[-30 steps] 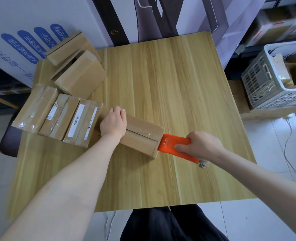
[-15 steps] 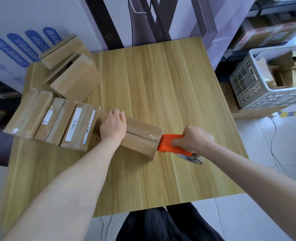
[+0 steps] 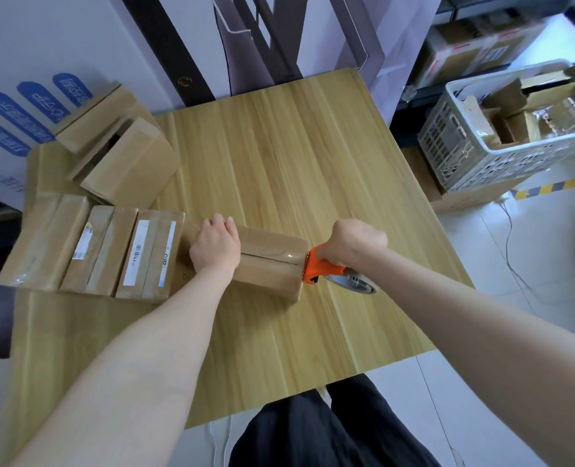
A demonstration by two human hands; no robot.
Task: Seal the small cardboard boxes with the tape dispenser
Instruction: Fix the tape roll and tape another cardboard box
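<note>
Steadying box (image 3: 272,261): left hand (image 3: 216,248), fingers seemingly curled over its far edge; right hand (image 3: 355,241) fisted round dispenser (image 3: 326,269) at box's right end.

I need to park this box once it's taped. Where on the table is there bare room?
The far right part of the table, beyond the box and right of the open boxes, is bare wood. So is the near strip along the front edge. The left side is crowded: the row of taped boxes lies beside the box being taped.
</note>
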